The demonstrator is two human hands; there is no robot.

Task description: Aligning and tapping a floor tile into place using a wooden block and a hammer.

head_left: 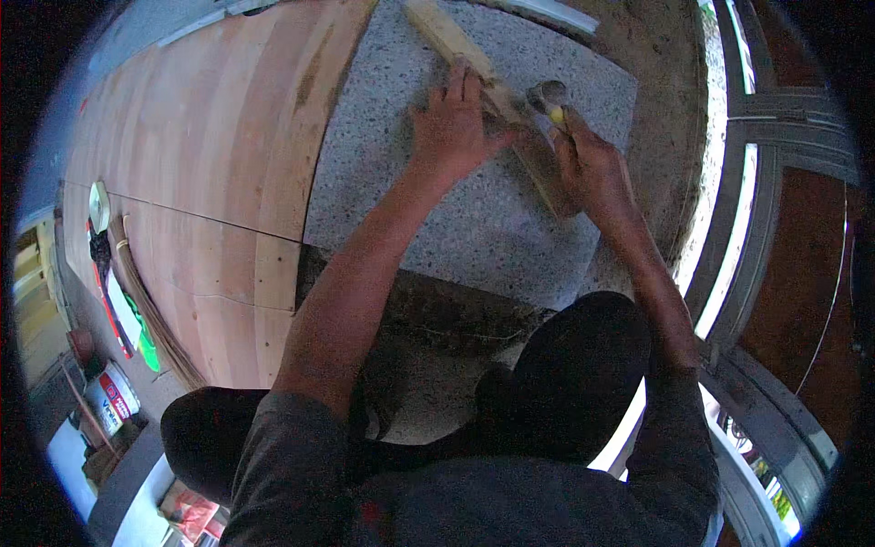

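Observation:
A long wooden beam (447, 35) lies slantwise across a speckled stone slab (365, 128), from the far edge down toward the right. My left hand (448, 128) rests against its middle, fingers spread, the fingertips on the wood and the thumb stretched to the right. My right hand (592, 164) is closed round the handle of a hammer. The dark metal head of that hammer (547, 94) is just right of the beam, with a bit of yellow below it. Most of its handle is hidden in my fist. The beam's near end is partly blurred beside my right wrist.
Left of the slab is a large panel of joined boards (200, 155). Near its left edge lie a bundle of thin sticks (150, 301) and a green item (146, 342). A white bucket (114, 397) stands lower left. Grey metal framing (766, 146) runs along the right.

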